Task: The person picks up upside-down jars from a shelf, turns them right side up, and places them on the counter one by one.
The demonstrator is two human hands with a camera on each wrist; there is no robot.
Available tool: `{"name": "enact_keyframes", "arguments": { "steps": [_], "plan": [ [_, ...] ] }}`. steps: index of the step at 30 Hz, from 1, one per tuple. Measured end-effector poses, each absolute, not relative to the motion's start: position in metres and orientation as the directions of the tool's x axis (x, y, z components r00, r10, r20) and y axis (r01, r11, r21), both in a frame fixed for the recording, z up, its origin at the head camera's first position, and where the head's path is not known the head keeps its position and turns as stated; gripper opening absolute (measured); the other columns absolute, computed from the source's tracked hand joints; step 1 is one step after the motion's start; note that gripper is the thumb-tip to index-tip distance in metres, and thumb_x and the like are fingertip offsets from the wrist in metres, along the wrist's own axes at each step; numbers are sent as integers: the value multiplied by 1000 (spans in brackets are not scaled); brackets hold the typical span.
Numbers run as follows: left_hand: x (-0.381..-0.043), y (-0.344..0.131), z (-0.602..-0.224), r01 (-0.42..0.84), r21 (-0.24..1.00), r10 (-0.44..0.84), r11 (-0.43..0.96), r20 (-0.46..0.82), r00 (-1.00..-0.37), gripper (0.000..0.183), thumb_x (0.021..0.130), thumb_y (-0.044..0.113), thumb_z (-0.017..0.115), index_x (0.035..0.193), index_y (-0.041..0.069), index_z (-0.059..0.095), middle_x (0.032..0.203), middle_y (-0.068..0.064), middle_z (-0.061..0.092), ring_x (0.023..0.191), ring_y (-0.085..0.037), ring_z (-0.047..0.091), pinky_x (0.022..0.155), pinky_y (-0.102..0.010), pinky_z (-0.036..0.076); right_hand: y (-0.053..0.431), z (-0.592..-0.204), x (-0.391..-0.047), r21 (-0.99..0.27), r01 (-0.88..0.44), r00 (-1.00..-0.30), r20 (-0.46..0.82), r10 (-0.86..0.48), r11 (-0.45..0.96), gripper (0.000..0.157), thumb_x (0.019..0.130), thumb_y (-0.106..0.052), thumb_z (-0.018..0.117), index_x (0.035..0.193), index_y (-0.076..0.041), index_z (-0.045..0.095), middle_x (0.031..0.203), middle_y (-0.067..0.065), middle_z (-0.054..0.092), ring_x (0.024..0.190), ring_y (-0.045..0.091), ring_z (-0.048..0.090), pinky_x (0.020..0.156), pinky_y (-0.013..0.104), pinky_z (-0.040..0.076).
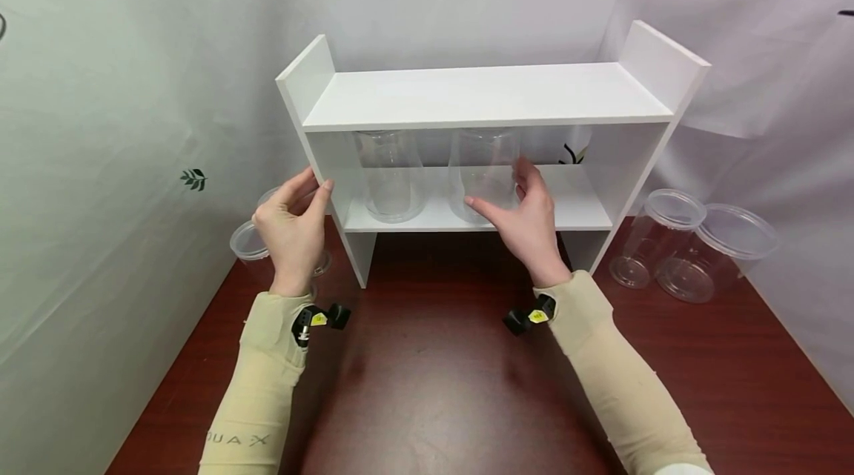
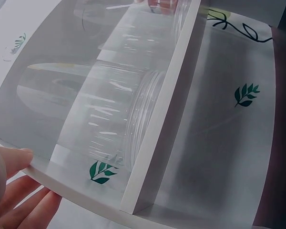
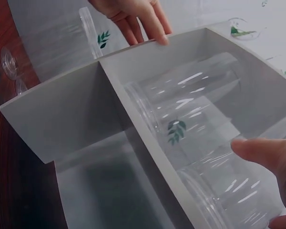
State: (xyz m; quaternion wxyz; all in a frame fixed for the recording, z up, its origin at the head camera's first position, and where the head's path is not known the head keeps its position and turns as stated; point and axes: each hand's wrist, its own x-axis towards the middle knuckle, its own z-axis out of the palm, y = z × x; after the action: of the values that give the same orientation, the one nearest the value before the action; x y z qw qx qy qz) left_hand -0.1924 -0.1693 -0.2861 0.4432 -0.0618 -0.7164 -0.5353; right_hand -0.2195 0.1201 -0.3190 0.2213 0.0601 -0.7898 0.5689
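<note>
A white two-tier shelf [image 1: 487,93] stands on the table. My left hand [image 1: 293,230] pinches the front edge of its left side panel, thumb [image 2: 16,160] toward the inside and fingers outside. Two clear cylindrical jars stand on the lower board, their ridged ends down in the wrist views. The left jar [image 1: 390,182] stands apart from both hands. Around the right jar [image 1: 483,164], my right hand [image 1: 530,223] has its thumb at the front left and its fingers at the right side. In the right wrist view, the fingers are mostly out of frame.
Right of the shelf, two more clear lidded jars, a slim one [image 1: 657,238] and a wider one [image 1: 717,253], lean on the dark red table [image 1: 427,386]. Left of it, partly behind my left hand, are other clear jars [image 1: 248,241]. White cloth [image 1: 133,90] hangs around.
</note>
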Motion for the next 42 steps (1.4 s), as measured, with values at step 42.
{"name": "enact_keyframes", "arguments": {
  "steps": [42],
  "plan": [
    [-193, -168, -286, 568, 710, -386, 415, 703, -597, 27, 88, -1, 78, 114, -5, 75, 103, -18, 75, 88, -20, 75, 78, -22, 58, 140, -320, -174, -828, -424, -853, 501, 147, 368, 89, 71, -23, 96, 146, -7, 50, 137, 7, 50, 126, 23, 56, 107, 30, 44]
  ]
}}
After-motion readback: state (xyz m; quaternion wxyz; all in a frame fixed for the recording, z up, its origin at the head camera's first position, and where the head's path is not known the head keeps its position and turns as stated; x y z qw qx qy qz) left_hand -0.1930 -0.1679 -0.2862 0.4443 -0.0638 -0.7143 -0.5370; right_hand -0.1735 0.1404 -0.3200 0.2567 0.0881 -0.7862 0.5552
